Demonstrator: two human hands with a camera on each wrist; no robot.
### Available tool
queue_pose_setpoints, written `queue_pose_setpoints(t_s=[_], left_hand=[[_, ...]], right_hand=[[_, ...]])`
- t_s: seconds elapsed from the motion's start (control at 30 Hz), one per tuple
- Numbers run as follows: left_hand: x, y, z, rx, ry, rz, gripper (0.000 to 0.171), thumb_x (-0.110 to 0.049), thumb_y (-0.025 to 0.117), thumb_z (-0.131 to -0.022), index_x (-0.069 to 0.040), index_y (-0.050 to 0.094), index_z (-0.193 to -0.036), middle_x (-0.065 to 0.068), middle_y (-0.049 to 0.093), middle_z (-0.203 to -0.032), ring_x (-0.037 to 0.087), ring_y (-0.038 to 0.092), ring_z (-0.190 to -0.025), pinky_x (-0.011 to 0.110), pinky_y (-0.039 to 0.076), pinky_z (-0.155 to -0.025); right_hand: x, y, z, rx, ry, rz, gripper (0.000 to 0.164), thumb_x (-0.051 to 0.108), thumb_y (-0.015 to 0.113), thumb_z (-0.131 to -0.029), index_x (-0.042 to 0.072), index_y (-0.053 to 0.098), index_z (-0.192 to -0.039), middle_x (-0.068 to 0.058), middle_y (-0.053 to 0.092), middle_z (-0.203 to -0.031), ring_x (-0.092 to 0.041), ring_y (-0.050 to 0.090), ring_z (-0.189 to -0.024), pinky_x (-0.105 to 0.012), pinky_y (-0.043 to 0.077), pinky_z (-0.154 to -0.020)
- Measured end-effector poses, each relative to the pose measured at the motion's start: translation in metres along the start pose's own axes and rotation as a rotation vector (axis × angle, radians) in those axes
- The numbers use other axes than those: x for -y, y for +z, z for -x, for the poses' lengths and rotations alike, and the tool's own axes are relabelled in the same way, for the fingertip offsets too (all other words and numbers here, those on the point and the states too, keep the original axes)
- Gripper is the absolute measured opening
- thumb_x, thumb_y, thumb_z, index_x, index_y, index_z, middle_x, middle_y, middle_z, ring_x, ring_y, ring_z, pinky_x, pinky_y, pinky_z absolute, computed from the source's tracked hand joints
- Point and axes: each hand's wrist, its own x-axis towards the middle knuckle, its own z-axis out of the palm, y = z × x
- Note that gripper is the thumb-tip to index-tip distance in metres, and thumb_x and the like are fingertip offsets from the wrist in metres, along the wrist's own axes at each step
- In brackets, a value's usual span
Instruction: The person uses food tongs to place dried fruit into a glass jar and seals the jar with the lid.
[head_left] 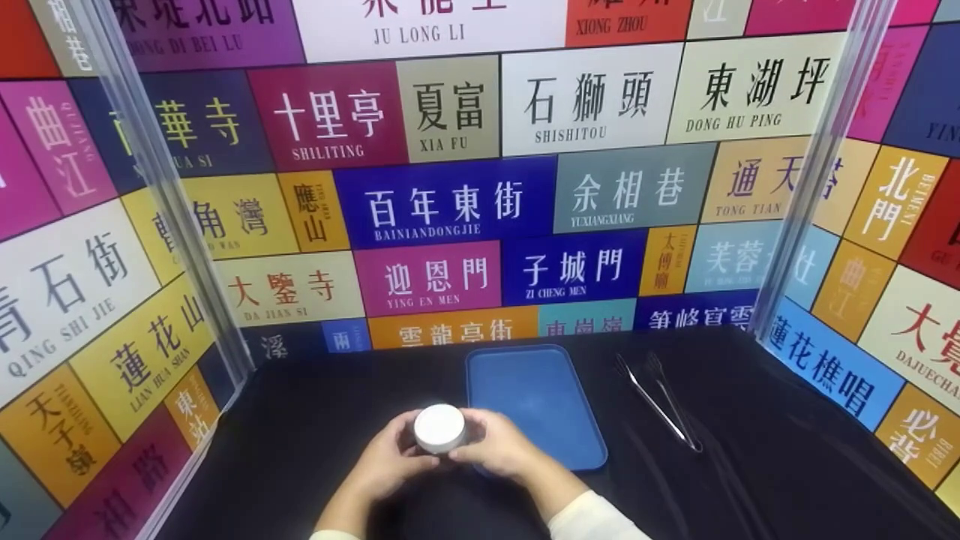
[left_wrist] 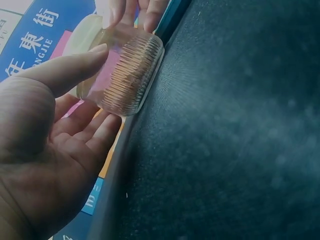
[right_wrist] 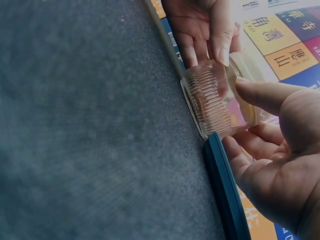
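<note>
A clear jar with fine ribs round its side (left_wrist: 131,75) and a white lid (head_left: 439,427) is held between both hands, close over the black cloth. My left hand (head_left: 394,457) grips it from the left, its thumb against the side below the lid and its fingers behind and under. From the other side my right hand (head_left: 496,445) holds it the same way, as the right wrist view also shows with the jar (right_wrist: 207,97) between the two thumbs. The lid is on the jar. What lies inside is blurred by the ribs.
Just beyond and right of the hands lies a blue tray (head_left: 536,401). Metal tongs (head_left: 664,405) rest further right on the black tablecloth (head_left: 315,420). Panels with coloured place-name signs (head_left: 442,202) stand round the table, with clear posts (head_left: 817,165) at the corners.
</note>
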Motion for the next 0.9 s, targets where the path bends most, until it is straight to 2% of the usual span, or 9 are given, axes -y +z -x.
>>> queue_pose_setpoints(t_s=[0.27, 0.67, 0.9], left_hand=[[-0.001, 0.003, -0.002, -0.002, -0.005, 0.017, 0.09, 0.0, 0.086, -0.083, 0.005, 0.038, -0.159, 0.033, 0.041, -0.165, 0.05, 0.041, -0.154, 0.053, 0.043, -0.123], [-0.002, 0.008, -0.002, -0.014, 0.014, 0.038, 0.09, 0.003, 0.083, -0.083, 0.006, 0.036, -0.16, 0.033, 0.039, -0.166, 0.051, 0.041, -0.153, 0.057, 0.04, -0.124], [-0.004, 0.009, -0.002, -0.036, 0.009, 0.048, 0.097, -0.009, 0.089, -0.084, 0.004, 0.034, -0.162, 0.032, 0.038, -0.167, 0.051, 0.043, -0.153, 0.055, 0.043, -0.122]], right_hand=[[0.002, 0.0, 0.001, -0.012, 0.021, -0.001, 0.071, 0.003, 0.084, -0.085, -0.005, 0.055, -0.15, -0.026, 0.064, -0.148, -0.043, 0.064, -0.135, -0.057, 0.049, -0.117], [0.001, -0.002, 0.002, -0.001, 0.023, -0.051, 0.069, 0.001, 0.081, -0.087, -0.007, 0.054, -0.15, -0.027, 0.065, -0.146, -0.042, 0.064, -0.134, -0.056, 0.051, -0.115], [0.006, -0.01, 0.006, 0.021, 0.047, -0.069, 0.075, 0.012, 0.081, -0.092, -0.009, 0.046, -0.155, -0.03, 0.06, -0.15, -0.045, 0.061, -0.138, -0.057, 0.05, -0.116]])
